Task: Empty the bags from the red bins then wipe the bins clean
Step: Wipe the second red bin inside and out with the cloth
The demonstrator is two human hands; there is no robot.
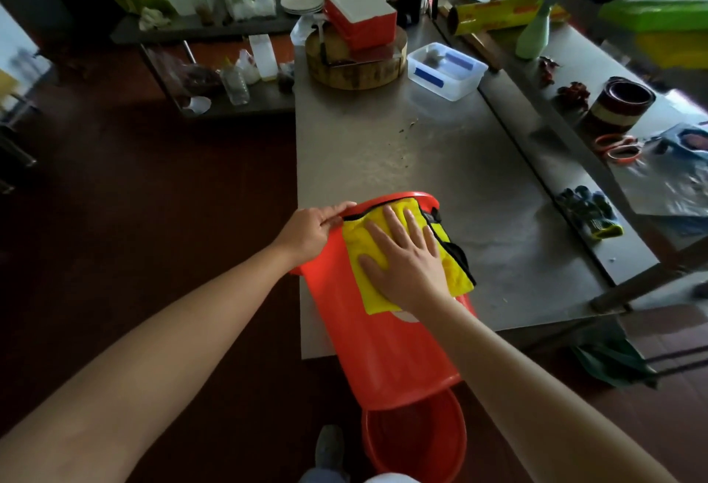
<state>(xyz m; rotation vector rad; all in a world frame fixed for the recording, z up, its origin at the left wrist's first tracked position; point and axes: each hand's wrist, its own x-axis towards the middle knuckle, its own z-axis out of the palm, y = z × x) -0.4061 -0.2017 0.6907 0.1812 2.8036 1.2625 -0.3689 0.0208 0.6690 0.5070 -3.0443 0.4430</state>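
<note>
I count two bins, one cloth and two hands at work. The first red bin (383, 348) lies on its side on the near corner of the steel table (421, 153), its mouth pointing away from me and its base hanging past the table edge. The second red bin (417, 440) stands upright on the floor just under that base, mouth up.

The left grip (312, 231) is on the rim at the left side of the mouth, the fingers curled over the edge and pinching it. The right grip (406, 264) is spread flat, all fingers straight, and presses one yellow cloth (373, 296) against the upper side of the lying bin, near the mouth.

Both bins are smooth, shiny plastic, round and tapered. The cloth is soft and fuzzy, with a black border. The table is dull, scratched metal.

Farther back on the table I see one round wooden chopping block (356, 68) and one clear plastic box (446, 70) with blue tape. One pair of dark gloves (590, 214) lies at the right.
</note>
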